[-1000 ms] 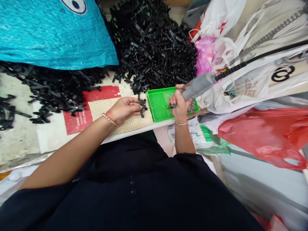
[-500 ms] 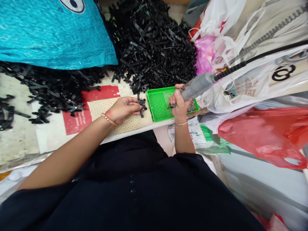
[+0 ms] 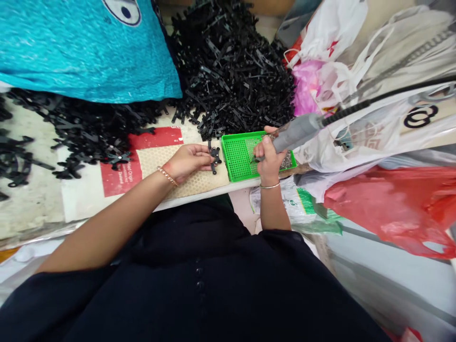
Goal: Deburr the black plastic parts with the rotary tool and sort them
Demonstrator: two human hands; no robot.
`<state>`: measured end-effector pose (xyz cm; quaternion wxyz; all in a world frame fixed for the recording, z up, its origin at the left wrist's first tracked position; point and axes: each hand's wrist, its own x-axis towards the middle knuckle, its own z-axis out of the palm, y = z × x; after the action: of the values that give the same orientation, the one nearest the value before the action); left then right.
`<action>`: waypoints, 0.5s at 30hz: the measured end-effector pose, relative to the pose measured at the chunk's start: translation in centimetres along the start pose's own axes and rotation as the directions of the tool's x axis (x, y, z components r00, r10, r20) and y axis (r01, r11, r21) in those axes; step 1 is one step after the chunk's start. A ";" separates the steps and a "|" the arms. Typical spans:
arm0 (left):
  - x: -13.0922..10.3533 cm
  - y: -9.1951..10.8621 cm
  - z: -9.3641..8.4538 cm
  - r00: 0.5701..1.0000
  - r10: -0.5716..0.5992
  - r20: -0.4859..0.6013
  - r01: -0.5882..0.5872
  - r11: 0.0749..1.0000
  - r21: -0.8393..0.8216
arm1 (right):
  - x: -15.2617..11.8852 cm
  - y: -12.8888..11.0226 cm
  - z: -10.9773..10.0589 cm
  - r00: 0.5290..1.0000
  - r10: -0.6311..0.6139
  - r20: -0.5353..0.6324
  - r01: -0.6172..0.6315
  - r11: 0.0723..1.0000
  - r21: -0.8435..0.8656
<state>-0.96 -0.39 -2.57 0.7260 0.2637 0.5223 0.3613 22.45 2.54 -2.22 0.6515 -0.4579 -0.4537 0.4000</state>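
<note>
My left hand (image 3: 192, 163) pinches a small black jointed plastic part (image 3: 215, 156) over the beige dotted mat (image 3: 153, 164). In my right hand (image 3: 268, 154) is a grey electric screwdriver (image 3: 297, 134), its body slanting up to the right and a dark cable leaving its rear end. The tip of the tool points left, over the green perforated tray (image 3: 233, 175). Small metal screws (image 3: 287, 161) lie in the tray's right end, partly hidden by my right hand.
A large heap of black plastic parts (image 3: 235, 71) lies behind the tray, and another pile (image 3: 89, 123) spreads to the left. A turquoise bag (image 3: 85, 52) rests at the back left. White plastic bags (image 3: 335, 33) and a red bag (image 3: 388, 204) crowd the right side.
The whole view has shifted slightly, so things appear a little further right. Both hands keep their holds on the black part and the screwdriver, with almost no motion of their own.
</note>
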 end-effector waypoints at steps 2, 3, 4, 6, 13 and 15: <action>0.0 0.0 0.1 1.000 0.002 0.000 -0.002 1.000 -0.002 | 0.3 -0.9 0.5 0.999 -0.032 -0.019 0.031 0.999 -0.017; 0.0 0.0 0.1 1.000 0.004 0.000 -0.004 1.000 -0.003 | 0.4 -1.3 1.0 0.999 -0.042 -0.015 0.042 0.999 -0.022; 0.0 0.1 0.2 1.000 0.008 -0.002 -0.008 1.000 -0.006 | 0.5 -1.7 1.6 0.999 -0.047 0.001 0.047 0.999 -0.024; -0.1 0.2 0.4 1.000 0.013 -0.008 -0.013 1.000 -0.015 | 0.4 -2.2 3.5 0.998 -0.033 0.047 0.034 0.999 -0.010; -0.2 0.3 0.5 1.000 0.016 0.022 -0.015 1.000 -0.021 | -0.9 -1.5 10.3 0.983 0.086 0.159 -0.109 0.985 0.137; -0.2 0.3 0.5 0.999 0.014 0.032 -0.013 1.000 -0.024 | -0.9 -1.1 10.7 0.981 0.095 0.167 -0.116 0.986 0.120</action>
<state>-0.63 -0.37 -2.09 0.7349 0.2643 0.5044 0.3683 12.09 3.89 0.39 0.6189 -0.4046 -0.4527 0.4983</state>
